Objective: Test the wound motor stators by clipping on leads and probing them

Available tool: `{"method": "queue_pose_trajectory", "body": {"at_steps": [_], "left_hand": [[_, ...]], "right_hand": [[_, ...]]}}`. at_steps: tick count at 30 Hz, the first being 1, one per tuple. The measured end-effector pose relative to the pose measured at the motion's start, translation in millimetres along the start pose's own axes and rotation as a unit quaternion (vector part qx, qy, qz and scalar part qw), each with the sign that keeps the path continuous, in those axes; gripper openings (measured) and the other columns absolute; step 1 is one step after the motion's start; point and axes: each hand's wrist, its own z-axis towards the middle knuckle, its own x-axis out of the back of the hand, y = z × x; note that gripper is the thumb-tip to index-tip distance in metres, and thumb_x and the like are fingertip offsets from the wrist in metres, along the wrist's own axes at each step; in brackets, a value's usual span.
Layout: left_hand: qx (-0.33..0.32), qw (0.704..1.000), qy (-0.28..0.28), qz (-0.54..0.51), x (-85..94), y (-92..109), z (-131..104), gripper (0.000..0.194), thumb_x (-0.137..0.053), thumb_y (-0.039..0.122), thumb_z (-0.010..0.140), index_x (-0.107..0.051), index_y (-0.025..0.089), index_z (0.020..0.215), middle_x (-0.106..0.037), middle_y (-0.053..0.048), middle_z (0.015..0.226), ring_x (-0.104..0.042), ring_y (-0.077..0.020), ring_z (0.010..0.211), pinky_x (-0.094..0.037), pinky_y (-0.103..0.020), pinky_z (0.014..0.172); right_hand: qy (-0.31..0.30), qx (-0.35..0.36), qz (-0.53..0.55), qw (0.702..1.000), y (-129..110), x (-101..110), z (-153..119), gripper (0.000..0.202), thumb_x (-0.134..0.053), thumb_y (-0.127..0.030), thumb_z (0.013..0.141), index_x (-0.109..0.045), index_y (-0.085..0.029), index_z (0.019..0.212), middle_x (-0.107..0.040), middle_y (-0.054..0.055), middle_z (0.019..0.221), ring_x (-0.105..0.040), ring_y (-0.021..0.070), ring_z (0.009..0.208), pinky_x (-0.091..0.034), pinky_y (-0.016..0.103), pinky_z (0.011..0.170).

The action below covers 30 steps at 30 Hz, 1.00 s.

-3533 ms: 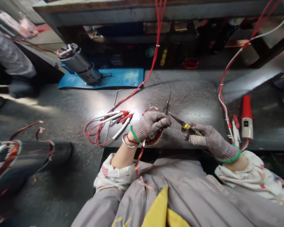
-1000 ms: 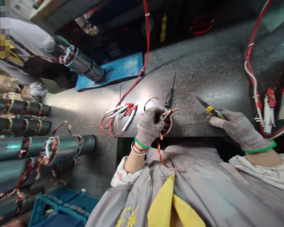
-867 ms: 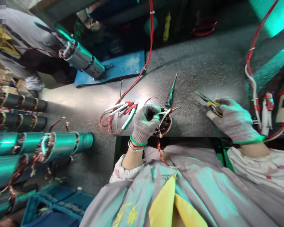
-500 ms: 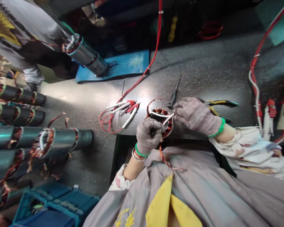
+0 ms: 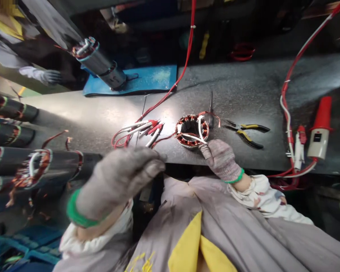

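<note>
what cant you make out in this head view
All in the head view:
- left hand: its back hides the palm
- right hand: its fingers hide whether it grips the white sleeve
- stator on blue mat: marking too small, blurred
- blue crates: cut off, bottom left

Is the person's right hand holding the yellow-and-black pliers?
No, the pliers lie open on the bench, while the right hand is at the edge of the copper-wound ring.
</note>
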Motion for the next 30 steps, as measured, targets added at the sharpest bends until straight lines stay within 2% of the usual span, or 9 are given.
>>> {"method": "queue_pose_trajectory", "body": {"at_steps": [4, 7, 9, 14, 18, 22, 25, 28, 30], "left_hand": [[0.09, 0.956, 0.1, 0.261, -76.8, 4, 9, 0.049, -0.049, 0.046, 0.099, -0.069, 0.012, 0.129, -0.071, -0.02, 0.124, -0.069, -0.0348, 0.101, -0.055, -0.047, 0.082], [0.1, 0.943, 0.206, 0.242, -125.4, -7, 44, 0.056, -0.051, 0.052, 0.097, -0.065, 0.014, 0.136, -0.066, -0.021, 0.133, -0.064, -0.0357, 0.112, -0.052, -0.049, 0.094], [0.049, 0.951, 0.258, 0.161, -137.3, -11, 62, 0.056, -0.049, 0.053, 0.098, -0.064, 0.016, 0.136, -0.064, -0.019, 0.136, -0.063, -0.0321, 0.117, -0.051, -0.045, 0.1], [-0.126, 0.959, 0.187, -0.171, -129.9, -7, 83, 0.046, -0.038, 0.045, 0.104, -0.066, 0.015, 0.125, -0.073, -0.013, 0.115, -0.069, -0.0215, 0.108, -0.054, -0.034, 0.095], [-0.073, 0.908, 0.102, -0.399, -121.6, 1, 97, 0.038, -0.05, 0.047, 0.1, -0.072, 0.016, 0.098, -0.064, -0.003, 0.072, -0.061, -0.0135, 0.064, -0.051, -0.027, 0.061], [0.052, 0.785, 0.202, -0.583, -107.4, 3, 106, 0.04, -0.06, 0.056, 0.094, -0.07, 0.016, 0.094, -0.037, 0.007, 0.053, -0.028, -0.0062, 0.042, -0.024, -0.021, 0.039], [0.049, 0.742, 0.307, -0.594, -97.7, -1, 88, 0.04, -0.063, 0.057, 0.092, -0.069, 0.023, 0.112, -0.062, 0.001, 0.077, -0.04, -0.0051, 0.049, -0.034, -0.02, 0.044], [0.073, 0.76, 0.387, -0.516, -101.1, -7, 56, 0.046, -0.065, 0.05, 0.093, -0.06, 0.029, 0.132, -0.069, -0.005, 0.119, -0.062, -0.0084, 0.072, -0.05, -0.02, 0.059], [0.093, 0.833, 0.38, -0.391, -112.0, -9, 39, 0.05, -0.064, 0.046, 0.093, -0.057, 0.025, 0.138, -0.07, -0.009, 0.125, -0.07, -0.0165, 0.092, -0.057, -0.027, 0.074]], "right_hand": [[0.055, 0.034, -0.007, 0.998, -10, -12, -8, 0.041, -0.038, -0.03, 0.107, -0.059, -0.019, 0.074, -0.056, 0.005, 0.067, -0.05, 0.0196, 0.068, -0.035, 0.033, 0.066], [0.058, 0.062, -0.03, 0.996, -16, -14, -12, 0.041, -0.038, -0.029, 0.106, -0.061, -0.018, 0.075, -0.058, 0.006, 0.067, -0.05, 0.0199, 0.066, -0.036, 0.033, 0.065], [0.063, 0.084, -0.05, 0.993, -19, -14, -16, 0.039, -0.035, -0.024, 0.106, -0.064, -0.016, 0.081, -0.06, 0.007, 0.069, -0.051, 0.0209, 0.068, -0.037, 0.034, 0.066], [0.088, 0.071, -0.061, 0.992, -21, -23, -18, 0.039, -0.034, -0.021, 0.105, -0.067, -0.016, 0.086, -0.064, 0.009, 0.072, -0.056, 0.0214, 0.07, -0.042, 0.034, 0.066], [0.1, 0.02, -0.034, 0.994, -25, -37, -12, 0.037, -0.038, -0.023, 0.104, -0.067, -0.016, 0.084, -0.063, 0.009, 0.07, -0.058, 0.0191, 0.066, -0.045, 0.032, 0.062], [0.036, 0.115, 0.048, 0.992, -15, -21, -13, 0.028, -0.045, -0.025, 0.103, -0.072, -0.019, 0.099, -0.071, 0.01, 0.081, -0.064, 0.0211, 0.074, -0.053, 0.035, 0.068], [-0.026, 0.144, 0.124, 0.981, 19, 21, -19, 0.026, -0.054, -0.041, 0.1, -0.073, -0.024, 0.096, -0.074, 0.008, 0.095, -0.07, 0.0237, 0.09, -0.059, 0.038, 0.081], [-0.038, 0.0, -0.01, 0.999, 76, 63, -21, 0.029, -0.062, -0.047, 0.093, -0.073, -0.021, 0.101, -0.072, 0.015, 0.115, -0.067, 0.0313, 0.111, -0.055, 0.047, 0.097], [-0.115, -0.102, -0.14, 0.978, 115, 77, -18, 0.039, -0.075, -0.049, 0.08, -0.072, -0.016, 0.099, -0.063, 0.024, 0.133, -0.058, 0.0411, 0.125, -0.047, 0.055, 0.105]]}}
